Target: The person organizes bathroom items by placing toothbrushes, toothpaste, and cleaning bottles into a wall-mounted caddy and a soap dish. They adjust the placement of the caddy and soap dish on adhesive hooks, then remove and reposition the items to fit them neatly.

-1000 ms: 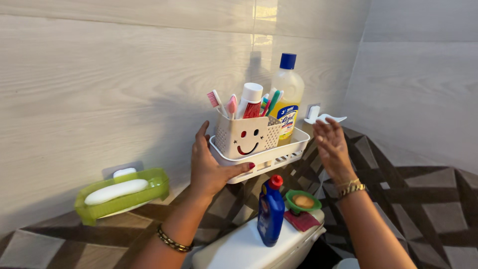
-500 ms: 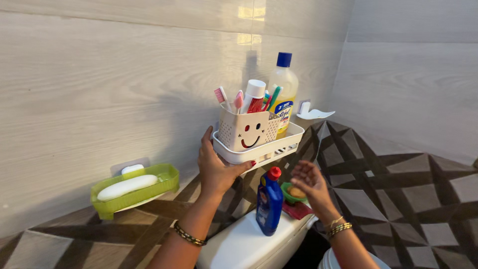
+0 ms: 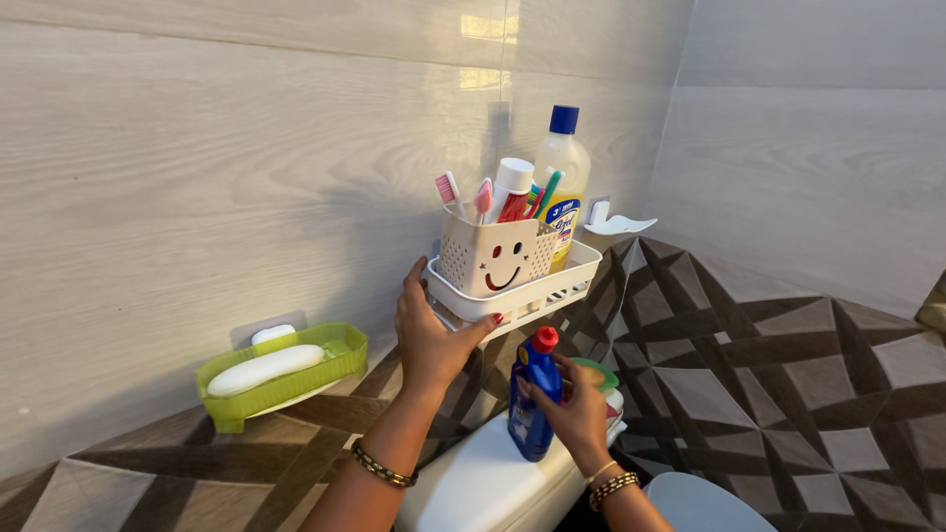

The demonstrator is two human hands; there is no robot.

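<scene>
Left hand (image 3: 434,340) grips white shelf (image 3: 576,271) front, 12 o'clock. Right hand (image 3: 576,414) wraps blue bottle (image 3: 532,399) on cistern lid (image 3: 483,488); lift needs firm hold.

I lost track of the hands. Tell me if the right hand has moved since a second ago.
Yes. The right hand dropped from beside the white wall hook down to the blue bottle on the toilet tank.
</scene>
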